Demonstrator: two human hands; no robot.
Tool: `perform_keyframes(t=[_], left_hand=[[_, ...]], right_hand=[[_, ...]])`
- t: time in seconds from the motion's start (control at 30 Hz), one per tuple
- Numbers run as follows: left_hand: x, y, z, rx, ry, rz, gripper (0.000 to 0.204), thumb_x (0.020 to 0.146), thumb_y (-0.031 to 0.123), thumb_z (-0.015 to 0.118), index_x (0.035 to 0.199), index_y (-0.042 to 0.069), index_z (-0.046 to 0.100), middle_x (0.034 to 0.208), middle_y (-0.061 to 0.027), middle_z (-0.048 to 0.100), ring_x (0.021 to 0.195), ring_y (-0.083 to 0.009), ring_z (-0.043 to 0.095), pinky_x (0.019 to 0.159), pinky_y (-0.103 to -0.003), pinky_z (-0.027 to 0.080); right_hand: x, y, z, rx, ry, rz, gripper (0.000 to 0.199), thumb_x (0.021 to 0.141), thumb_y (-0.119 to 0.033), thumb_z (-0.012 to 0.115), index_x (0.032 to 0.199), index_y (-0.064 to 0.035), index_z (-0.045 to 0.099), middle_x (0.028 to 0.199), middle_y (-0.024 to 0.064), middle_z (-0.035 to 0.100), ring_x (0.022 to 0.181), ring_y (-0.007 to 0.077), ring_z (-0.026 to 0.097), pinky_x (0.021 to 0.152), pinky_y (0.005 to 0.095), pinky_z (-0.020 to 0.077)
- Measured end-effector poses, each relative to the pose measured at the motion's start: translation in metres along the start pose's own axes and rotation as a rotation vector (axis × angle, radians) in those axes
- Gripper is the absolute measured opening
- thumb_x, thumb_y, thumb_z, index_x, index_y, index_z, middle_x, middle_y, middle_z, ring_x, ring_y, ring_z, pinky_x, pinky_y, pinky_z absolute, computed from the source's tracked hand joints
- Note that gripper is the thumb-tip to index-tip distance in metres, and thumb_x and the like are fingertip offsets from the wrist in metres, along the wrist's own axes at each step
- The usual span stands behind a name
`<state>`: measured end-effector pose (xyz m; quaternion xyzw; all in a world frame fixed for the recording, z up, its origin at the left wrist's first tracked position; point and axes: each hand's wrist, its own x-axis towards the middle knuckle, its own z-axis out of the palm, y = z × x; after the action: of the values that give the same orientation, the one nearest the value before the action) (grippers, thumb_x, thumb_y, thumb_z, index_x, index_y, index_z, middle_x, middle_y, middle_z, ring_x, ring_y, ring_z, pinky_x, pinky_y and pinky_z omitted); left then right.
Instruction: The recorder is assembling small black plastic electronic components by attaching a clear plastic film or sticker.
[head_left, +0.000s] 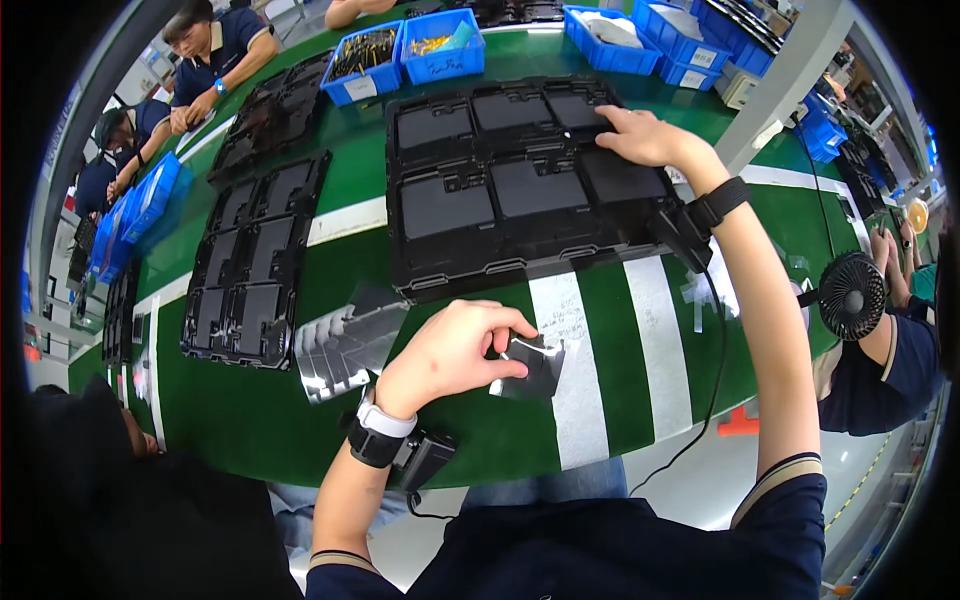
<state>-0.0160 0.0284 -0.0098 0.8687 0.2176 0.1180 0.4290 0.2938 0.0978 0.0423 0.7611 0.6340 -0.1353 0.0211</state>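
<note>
My left hand [455,345] is over the near part of the green table, thumb and index finger curled round a small glossy black film piece [538,372]. Its other fingers are partly hidden. My right hand [643,136] reaches out to a large black tray [520,268] with compartments in two rows, most holding a flat dark grey panel [447,200]. The fingers of that hand are stretched apart, touching around the panel [577,110] in the far right compartment. A larger shiny sheet of dark film strips [350,340] lies left of my left hand.
More black trays [240,270] lie to the left. Blue bins [443,50] with small parts line the far side. White tape strips [570,400] cross the green table [480,420]. A grey post [785,85] and small black fan [852,295] stand right. Other people sit nearby.
</note>
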Motion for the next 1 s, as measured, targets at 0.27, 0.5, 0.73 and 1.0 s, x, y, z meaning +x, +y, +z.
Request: perform_keyframes(t=[0.27, 0.5, 0.73, 1.0], left_hand=[[-0.001, 0.001, -0.002, 0.028, -0.012, -0.007, 0.037, 0.061, 0.015, 0.08, 0.096, 0.009, 0.066, 0.061, 0.001, 0.05, 0.051, -0.0092, 0.043, 0.048, -0.023, 0.036], [0.001, 0.0, -0.003, 0.016, -0.014, -0.023, 0.036, 0.062, 0.016, 0.079, 0.095, 0.009, 0.066, 0.058, 0.0016, 0.047, 0.048, -0.0063, 0.04, 0.047, -0.022, 0.034], [0.006, 0.008, -0.002, 0.053, -0.023, -0.035, 0.034, 0.063, 0.019, 0.076, 0.093, 0.009, 0.064, 0.057, 0.0003, 0.051, 0.049, -0.0112, 0.047, 0.049, -0.026, 0.037], [0.003, 0.007, -0.002, 0.059, -0.005, -0.035, 0.032, 0.065, 0.019, 0.078, 0.091, 0.008, 0.064, 0.054, 0.0045, 0.044, 0.047, -0.0035, 0.036, 0.046, -0.02, 0.031]], right_hand=[[0.015, -0.014, 0.001, -0.032, -0.027, 0.09, 0.063, 0.086, -0.049, 0.039, 0.14, -0.0178, 0.028, 0.15, 0.0044, 0.017, 0.136, 0.0368, 0.016, 0.107, 0.0586, 0.0133], [-0.013, 0.027, -0.005, 0.181, 0.402, -0.231, 0.05, 0.086, -0.035, 0.05, 0.129, -0.0098, 0.043, 0.134, 0.0157, 0.041, 0.124, 0.0351, 0.037, 0.103, 0.0481, 0.0281], [-0.158, 0.042, 0.043, 0.061, 0.431, -0.189, 0.053, 0.084, -0.026, 0.055, 0.128, -0.0002, 0.041, 0.125, 0.0221, 0.047, 0.109, 0.0396, 0.049, 0.094, 0.0434, 0.0396], [-0.219, 0.046, 0.091, 0.179, 0.293, -0.006, 0.057, 0.085, -0.034, 0.055, 0.131, -0.0037, 0.04, 0.138, 0.0222, 0.033, 0.13, 0.0364, 0.028, 0.106, 0.0543, 0.0201]])
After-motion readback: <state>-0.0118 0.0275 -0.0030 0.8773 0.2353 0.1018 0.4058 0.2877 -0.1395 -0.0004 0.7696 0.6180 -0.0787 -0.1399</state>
